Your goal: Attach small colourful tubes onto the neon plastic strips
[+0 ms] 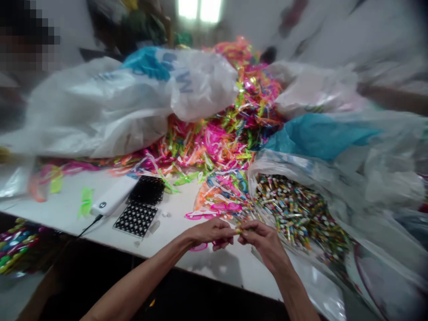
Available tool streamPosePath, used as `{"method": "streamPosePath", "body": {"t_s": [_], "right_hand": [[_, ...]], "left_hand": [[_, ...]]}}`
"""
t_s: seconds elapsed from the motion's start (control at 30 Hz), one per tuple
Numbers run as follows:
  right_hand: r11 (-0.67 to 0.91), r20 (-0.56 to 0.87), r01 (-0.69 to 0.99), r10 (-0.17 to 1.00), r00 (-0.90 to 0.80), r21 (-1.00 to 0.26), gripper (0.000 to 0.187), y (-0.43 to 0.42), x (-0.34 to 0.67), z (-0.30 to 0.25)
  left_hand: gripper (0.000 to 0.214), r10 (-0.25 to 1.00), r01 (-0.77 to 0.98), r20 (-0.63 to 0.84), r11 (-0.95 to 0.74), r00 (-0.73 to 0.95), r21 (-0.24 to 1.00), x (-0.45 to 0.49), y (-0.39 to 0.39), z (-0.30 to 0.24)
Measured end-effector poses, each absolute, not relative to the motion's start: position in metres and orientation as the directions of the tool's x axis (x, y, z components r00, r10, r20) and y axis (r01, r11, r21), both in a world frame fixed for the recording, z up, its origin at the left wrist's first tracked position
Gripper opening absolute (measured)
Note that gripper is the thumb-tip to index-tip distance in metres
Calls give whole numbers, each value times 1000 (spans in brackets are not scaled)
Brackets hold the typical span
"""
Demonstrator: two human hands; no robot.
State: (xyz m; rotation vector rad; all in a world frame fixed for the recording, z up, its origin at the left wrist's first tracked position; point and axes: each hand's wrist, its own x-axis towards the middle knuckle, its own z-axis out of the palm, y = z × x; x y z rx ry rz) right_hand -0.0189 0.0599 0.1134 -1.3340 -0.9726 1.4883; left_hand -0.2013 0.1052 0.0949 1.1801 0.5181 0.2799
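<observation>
My left hand is closed, fingers curled at a pair of pink plastic glasses that shows below and behind it. Its index finger reaches the fingertips of my right hand. Pinched in my right hand is a small yellow-green piece, too small and blurred to name exactly. Just beyond both hands lie more pink glasses at the near edge of a heap of colourful plastic glasses. To the right, an open plastic bag holds many small multicoloured cylinders.
On the left of the white table are a white device with a black cable, two black perforated trays and green glasses. Large white bags flank the heap. Shiny colourful items lie below, left.
</observation>
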Motion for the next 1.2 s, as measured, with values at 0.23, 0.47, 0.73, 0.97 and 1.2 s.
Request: {"method": "streamPosePath", "body": {"t_s": [0.23, 0.47, 0.73, 0.97, 1.2], "right_hand": [[-301, -301, -2, 954, -4, -954, 24, 61, -16, 105], [-163, -151, 32, 960, 235, -986, 56, 89, -9, 92], [-192, 113, 824, 949, 294, -534, 28, 103, 68, 67], [-209, 209, 945, 942, 264, -253, 34, 147, 81, 64], [-192, 238, 963, 942, 235, -191, 15, 137, 79, 61]], "left_hand": [[41, 480, 94, -170, 180, 861, 979, -201, 114, 86], [29, 819, 573, 111, -484, 563, 662, -205, 171, 103], [28, 943, 860, 91, -329, 320, 389, -248, 256, 66], [31, 975, 912, 22, -213, 219, 351, -258, 248, 54], [26, 990, 863, 10, -125, 138, 489, -259, 200, 76]]}}
